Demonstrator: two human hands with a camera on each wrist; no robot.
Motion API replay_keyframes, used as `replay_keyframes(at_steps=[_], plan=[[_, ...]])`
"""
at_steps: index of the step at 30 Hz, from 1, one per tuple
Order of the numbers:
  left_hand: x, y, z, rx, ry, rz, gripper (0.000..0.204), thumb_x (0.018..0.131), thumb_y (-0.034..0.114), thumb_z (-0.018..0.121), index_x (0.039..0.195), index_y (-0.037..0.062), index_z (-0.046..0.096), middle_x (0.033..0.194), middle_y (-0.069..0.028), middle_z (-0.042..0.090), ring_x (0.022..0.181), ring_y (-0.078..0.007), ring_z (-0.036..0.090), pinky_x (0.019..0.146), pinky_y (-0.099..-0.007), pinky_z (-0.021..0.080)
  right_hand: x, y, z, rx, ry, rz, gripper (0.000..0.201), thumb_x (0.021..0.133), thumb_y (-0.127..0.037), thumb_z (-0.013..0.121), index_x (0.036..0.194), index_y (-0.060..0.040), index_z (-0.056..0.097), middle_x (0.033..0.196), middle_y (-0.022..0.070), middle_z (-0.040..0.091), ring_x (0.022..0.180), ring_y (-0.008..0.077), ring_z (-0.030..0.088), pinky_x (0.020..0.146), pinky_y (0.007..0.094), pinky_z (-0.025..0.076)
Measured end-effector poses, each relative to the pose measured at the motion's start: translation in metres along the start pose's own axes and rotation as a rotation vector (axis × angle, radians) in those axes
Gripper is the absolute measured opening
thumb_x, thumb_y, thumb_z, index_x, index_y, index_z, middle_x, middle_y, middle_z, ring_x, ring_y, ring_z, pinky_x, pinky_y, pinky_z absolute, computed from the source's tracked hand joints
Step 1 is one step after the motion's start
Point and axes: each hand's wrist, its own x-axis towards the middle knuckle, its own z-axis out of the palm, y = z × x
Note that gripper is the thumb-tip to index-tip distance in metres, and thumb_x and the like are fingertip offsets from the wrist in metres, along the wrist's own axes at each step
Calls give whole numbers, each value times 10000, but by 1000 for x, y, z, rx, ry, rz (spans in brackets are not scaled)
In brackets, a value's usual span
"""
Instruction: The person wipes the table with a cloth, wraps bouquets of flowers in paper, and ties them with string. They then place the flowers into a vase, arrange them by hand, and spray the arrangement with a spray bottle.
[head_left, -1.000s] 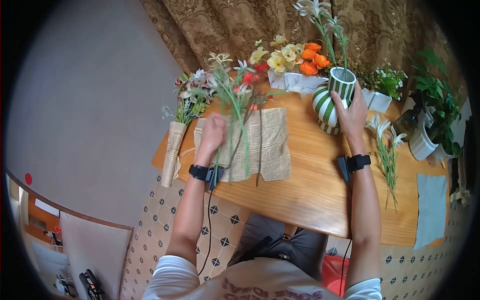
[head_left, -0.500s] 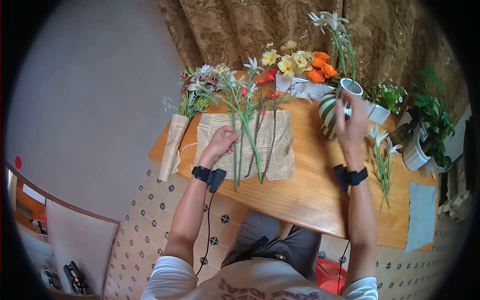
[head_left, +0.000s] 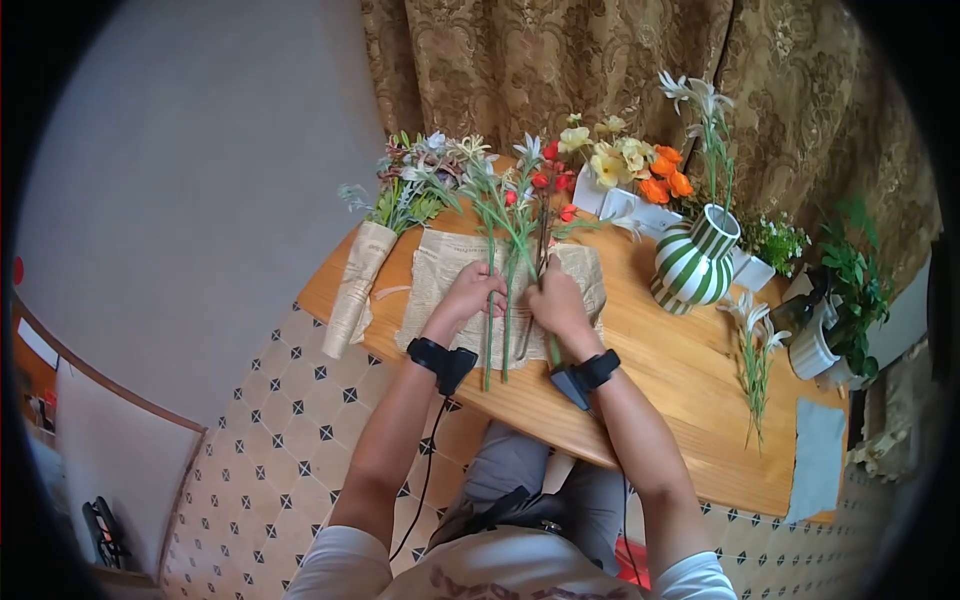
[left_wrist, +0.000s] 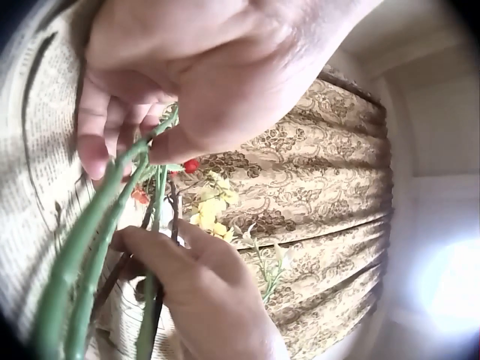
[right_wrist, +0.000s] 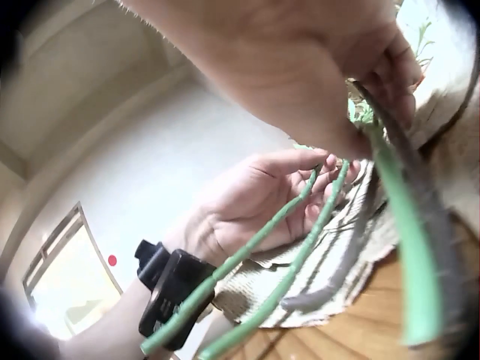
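Observation:
Over a sheet of newsprint (head_left: 440, 270), my left hand (head_left: 474, 297) pinches two green flower stems (left_wrist: 97, 247) between thumb and fingers. Close on its right, my right hand (head_left: 562, 300) grips another green stem (right_wrist: 405, 247) together with a dark brown stem (right_wrist: 435, 225). White lily-like blossoms (head_left: 528, 148) and red blossoms (head_left: 541, 181) top these stems toward the back of the table. The lower stem ends reach past the paper toward the table's front edge. In the right wrist view, a second brown stem (right_wrist: 330, 289) lies on the paper between the hands.
Left of the paper lies a newsprint-wrapped bouquet (head_left: 362, 270). A green-and-white striped vase (head_left: 690, 265) with white flowers stands at the back right. Loose white lilies (head_left: 752, 370) and a grey cloth (head_left: 817, 460) lie at right. Yellow and orange flowers (head_left: 655, 172) line the back beside a curtain (head_left: 560, 60).
My right hand has let go of the striped vase and moved left to grip stems over the paper. My left hand has brought its stems to rest over the newsprint. The head view has shifted.

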Motion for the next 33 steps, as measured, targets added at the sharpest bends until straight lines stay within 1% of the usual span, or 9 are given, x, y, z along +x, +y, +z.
replay_keyframes(at_steps=[5,7,14,22,24,26,28,30,33], plan=[[-1,-4,-2,-117,29,-73,155,999,95,471,1108,0,414,945,-169,638,676,-240,692,505,-339,572,16,-13,-52,409,301,-241,539,869,-127,570,1378,43,518,794,168,639,693,245,626,629,358,479],[-6,-1,2,-108,29,-44,153,1009,99,452,1123,12,400,1018,-213,648,695,-254,695,548,-336,581,0,-48,-94,574,241,-226,463,918,-69,510,1366,45,518,713,-28,500,525,47,415,464,226,329],[-13,4,14,20,167,203,187,1042,97,393,1210,30,344,991,-229,646,717,-290,707,578,-327,584,-30,-100,-156,689,364,-396,485,943,-78,505,1405,67,487,865,-15,579,628,24,431,534,208,349],[-21,27,13,-294,167,181,163,1029,79,439,1180,32,402,916,-154,620,711,-263,682,610,-333,577,-31,-99,-165,771,478,-488,380,992,-165,564,1305,51,570,725,-36,532,577,21,425,486,212,335],[-23,30,20,-335,161,207,140,1026,82,455,1155,33,430,915,-141,619,706,-253,672,611,-328,570,-24,-85,-144,464,205,-52,321,1000,-237,576,1154,41,620,671,-7,541,559,53,475,489,238,365],[-21,30,26,-508,113,230,117,1020,100,490,1103,19,473,881,-103,599,684,-213,635,582,-305,534,-1,-31,-85,335,311,-201,324,1008,-297,571,1005,23,624,630,22,555,526,105,515,484,277,391],[-19,32,31,-562,99,127,116,1013,99,502,1085,9,486,872,-89,587,674,-189,612,559,-283,500,1,-6,-51,418,182,-73,346,1013,-310,559,931,23,606,606,44,567,489,147,520,476,315,406],[-19,26,31,-613,92,10,117,1006,98,513,1067,0,500,863,-76,576,663,-164,589,535,-260,466,-2,5,-39,646,-2,67,330,1023,-334,553,1011,-4,564,647,9,522,464,98,464,421,276,367],[-16,19,29,-611,-60,-6,164,998,93,514,1112,-24,499,804,-54,556,561,-109,499,461,-225,386,2,10,-45,564,-40,107,317,1040,-307,518,1089,4,557,658,9,523,474,105,481,411,280,357]])
